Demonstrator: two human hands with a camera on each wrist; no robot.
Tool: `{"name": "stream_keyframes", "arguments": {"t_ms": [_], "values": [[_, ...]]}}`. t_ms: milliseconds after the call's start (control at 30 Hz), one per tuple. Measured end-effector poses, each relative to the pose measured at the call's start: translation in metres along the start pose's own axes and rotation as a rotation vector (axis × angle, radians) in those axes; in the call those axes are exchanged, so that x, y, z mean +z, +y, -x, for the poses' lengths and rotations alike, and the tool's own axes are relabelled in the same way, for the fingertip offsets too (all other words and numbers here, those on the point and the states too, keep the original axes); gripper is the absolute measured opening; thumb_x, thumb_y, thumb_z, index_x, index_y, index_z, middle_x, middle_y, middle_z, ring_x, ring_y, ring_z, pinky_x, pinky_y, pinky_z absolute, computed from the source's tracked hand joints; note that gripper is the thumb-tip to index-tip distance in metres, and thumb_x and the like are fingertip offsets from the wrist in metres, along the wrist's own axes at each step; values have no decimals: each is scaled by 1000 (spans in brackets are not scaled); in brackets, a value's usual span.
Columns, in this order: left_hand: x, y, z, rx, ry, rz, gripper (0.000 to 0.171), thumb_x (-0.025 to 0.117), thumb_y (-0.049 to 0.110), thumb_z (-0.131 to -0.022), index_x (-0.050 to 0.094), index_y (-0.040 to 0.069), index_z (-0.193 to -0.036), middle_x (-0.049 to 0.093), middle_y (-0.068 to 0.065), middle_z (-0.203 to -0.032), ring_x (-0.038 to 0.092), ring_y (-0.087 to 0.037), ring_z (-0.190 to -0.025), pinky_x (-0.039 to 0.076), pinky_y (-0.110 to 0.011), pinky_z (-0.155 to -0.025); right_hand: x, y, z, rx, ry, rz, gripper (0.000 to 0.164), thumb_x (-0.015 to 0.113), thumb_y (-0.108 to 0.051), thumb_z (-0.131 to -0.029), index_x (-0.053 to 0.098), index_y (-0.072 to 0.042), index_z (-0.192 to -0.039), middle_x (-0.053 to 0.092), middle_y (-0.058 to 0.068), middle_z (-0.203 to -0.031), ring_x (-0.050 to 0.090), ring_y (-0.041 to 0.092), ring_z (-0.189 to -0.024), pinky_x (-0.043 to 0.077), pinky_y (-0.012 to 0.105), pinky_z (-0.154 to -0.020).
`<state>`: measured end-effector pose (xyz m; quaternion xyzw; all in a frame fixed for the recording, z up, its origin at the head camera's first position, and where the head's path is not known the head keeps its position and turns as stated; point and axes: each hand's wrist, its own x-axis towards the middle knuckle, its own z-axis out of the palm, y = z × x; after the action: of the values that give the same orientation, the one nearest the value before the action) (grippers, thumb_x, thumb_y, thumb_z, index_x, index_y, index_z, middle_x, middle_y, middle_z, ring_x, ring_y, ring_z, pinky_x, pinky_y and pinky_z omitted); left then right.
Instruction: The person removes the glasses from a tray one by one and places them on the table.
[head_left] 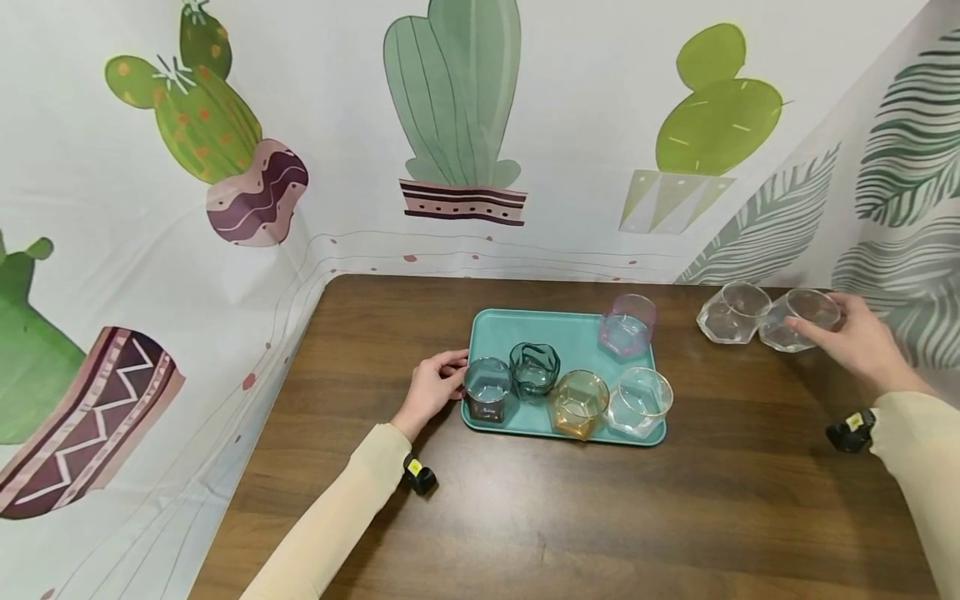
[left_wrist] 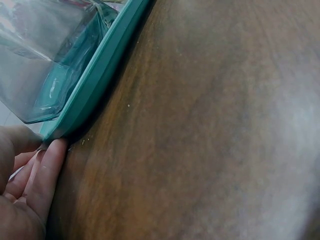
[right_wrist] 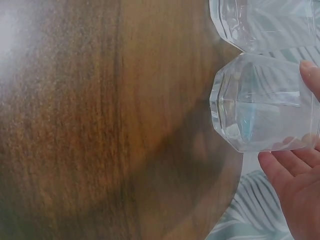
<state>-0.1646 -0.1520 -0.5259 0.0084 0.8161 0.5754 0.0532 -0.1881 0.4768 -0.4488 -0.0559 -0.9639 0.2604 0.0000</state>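
Observation:
At the tray's left end, my left hand (head_left: 433, 387) grips the edge of the teal tray (head_left: 540, 327), thumb and fingers at its rim in the left wrist view. Just inside that rim stands a grey glass (head_left: 487, 385), close to the fingers. My right hand (head_left: 862, 337) holds a clear glass (right_wrist: 270, 107) with an angular base near the table's far right, thumb on one side and fingers on the other. Right beside it, on its left, is a second clear glass (head_left: 731, 315) of the same kind.
Also on the tray are a dark green glass (head_left: 535, 371), an amber glass (head_left: 580, 404), a clear glass (head_left: 640, 402) with a gold-toned rim, and a pinkish glass (head_left: 628, 325) at the back right. Behind the wooden table (head_left: 525, 517) hangs a cactus-print cloth (head_left: 577, 125).

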Motion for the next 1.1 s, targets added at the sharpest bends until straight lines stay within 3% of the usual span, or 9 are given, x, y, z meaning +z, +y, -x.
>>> {"name": "stream_keyframes", "arguments": {"t_ms": [467, 567, 700, 800, 867, 933, 967, 1033, 1100], "values": [[1, 0, 0, 5, 2, 1, 33, 74, 6, -97, 73, 7, -130, 73, -12, -109, 68, -14, -81, 66, -31, -64, 2, 0, 3, -15, -15, -59, 87, 59, -45, -103, 23, 17, -152, 39, 45, -135, 44, 62, -113, 38, 74, -89], [1, 0, 0, 5, 2, -3, 33, 74, 6, -97, 73, 7, -130, 73, -12, -109, 68, -14, -81, 66, -31, -64, 0, -1, 3, -18, -14, -67, 89, 62, -45, -102, 22, 15, -154, 40, 44, -138, 52, 50, -107, 46, 53, -83], [2, 0, 1, 5, 2, -5, 34, 73, 6, -97, 73, 7, -131, 73, -13, -109, 68, -15, -82, 66, -31, -64, -7, -7, 7, 6, -18, -99, 98, 63, -46, -101, 11, 13, -159, 29, 45, -153, 51, 55, -123, 49, 58, -97], [1, 0, 1, 5, 5, -3, 33, 74, 7, -97, 73, 7, -131, 73, -13, -109, 68, -15, -82, 66, -30, -64, -12, -13, 10, 17, 9, -125, 98, 61, -46, -103, 5, 11, -161, 18, 45, -159, 32, 67, -136, 28, 76, -113], [1, 0, 1, 5, 8, -5, 33, 74, 7, -97, 73, 8, -130, 73, -12, -109, 68, -15, -82, 66, -30, -64, -14, -16, 12, -3, 66, -117, 93, 61, -44, -103, 11, 10, -161, 23, 45, -158, 39, 62, -135, 31, 62, -121], [1, 0, 0, 5, 10, -8, 33, 74, 7, -97, 73, 8, -130, 73, -12, -109, 68, -15, -82, 66, -31, -64, -16, -20, 15, -27, 139, -111, 85, 61, -41, -103, 23, 8, -160, 33, 43, -155, 59, 32, -125, 38, 32, -121], [1, 0, 0, 5, 10, -11, 33, 74, 8, -98, 73, 8, -130, 73, -12, -109, 68, -15, -83, 66, -31, -64, -17, -23, 17, -42, 181, -99, 79, 62, -39, -103, 30, 8, -158, 40, 42, -151, 62, 15, -115, 40, 18, -112], [1, 0, 1, 4, 6, -15, 33, 73, 8, -98, 73, 8, -131, 73, -12, -110, 68, -15, -83, 66, -31, -64, -18, -29, 22, -72, 266, -88, 67, 63, -35, -103, 44, 8, -151, 55, 32, -142, 50, -13, -94, 35, 1, -89], [0, 0, 1, 3, 3, -17, 33, 73, 8, -98, 72, 7, -131, 73, -13, -110, 68, -15, -83, 66, -30, -64, -18, -37, 28, -96, 324, -96, 58, 65, -32, -102, 53, 7, -143, 67, 4, -127, 35, -26, -85, 29, -3, -76]]}}
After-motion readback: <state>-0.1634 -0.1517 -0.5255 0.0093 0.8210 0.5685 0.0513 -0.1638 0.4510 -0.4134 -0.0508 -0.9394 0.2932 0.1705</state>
